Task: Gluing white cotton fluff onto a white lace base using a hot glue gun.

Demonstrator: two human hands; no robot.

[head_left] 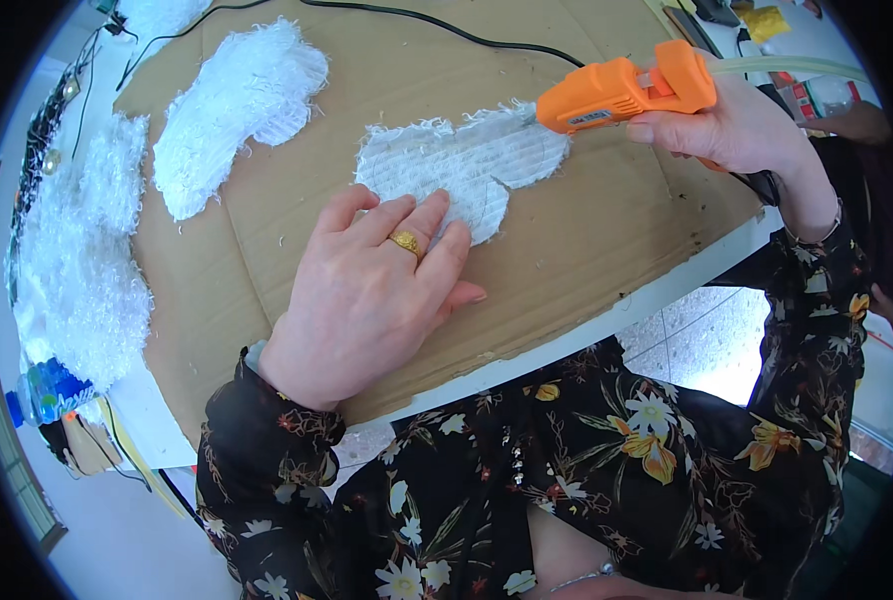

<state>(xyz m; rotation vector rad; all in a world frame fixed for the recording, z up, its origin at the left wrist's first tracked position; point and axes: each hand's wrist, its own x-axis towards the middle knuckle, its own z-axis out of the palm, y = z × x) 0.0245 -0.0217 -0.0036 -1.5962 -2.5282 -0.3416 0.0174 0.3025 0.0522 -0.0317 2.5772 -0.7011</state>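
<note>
A white fabric piece (457, 160) with frayed edges and rows of stitching lies flat on a brown cardboard sheet (567, 270). My left hand (372, 280), a gold ring on one finger, rests with outstretched fingers on the near left edge of that piece. In my right hand (727, 125) is an orange glue gun (617, 90), my fingers wrapped round its handle. Its front end reaches the far right corner of the fabric; the nozzle tip is hidden behind the gun's body. A pale glue stick (787, 65) sticks out of the gun's back.
Another curved white shaggy piece (237, 110) lies at the far left of the cardboard. Beyond its left edge is a heap of white fringe (87, 250), with a blue-labelled bottle (52, 390) nearer me. A black cord (447, 35) crosses the far side. Another person's arm (857, 125) shows at right.
</note>
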